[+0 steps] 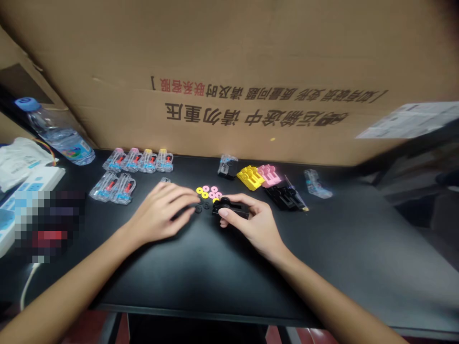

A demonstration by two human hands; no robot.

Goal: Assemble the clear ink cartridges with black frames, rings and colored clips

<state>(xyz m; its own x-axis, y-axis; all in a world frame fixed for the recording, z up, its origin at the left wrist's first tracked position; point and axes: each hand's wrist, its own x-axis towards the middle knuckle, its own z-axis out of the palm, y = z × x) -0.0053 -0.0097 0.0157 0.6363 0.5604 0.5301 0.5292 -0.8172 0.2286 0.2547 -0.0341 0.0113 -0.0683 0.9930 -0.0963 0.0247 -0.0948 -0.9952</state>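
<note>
My right hand [256,222] grips a black plastic part [234,208] with a round, wheel-like disc on its top, thumb on the near side. To its left, my left hand [163,210] is held low over the table, fingers apart and slightly bent, with nothing visible in them. Its fingertips are close to several small black rings [206,205]; whether they touch one I cannot tell. Just behind these lie pink rings [205,189] and yellow rings [200,190]. A small clear piece [165,180] is partly hidden behind the left hand.
Several clear cases with red and blue parts [131,160] stand at back left. Yellow [250,177], pink [269,176] and black plastic parts [285,196] lie at right, near clear pieces [317,184]. A bottle [60,134], power strip [32,200] and cardboard wall [229,57] border the black table [201,267].
</note>
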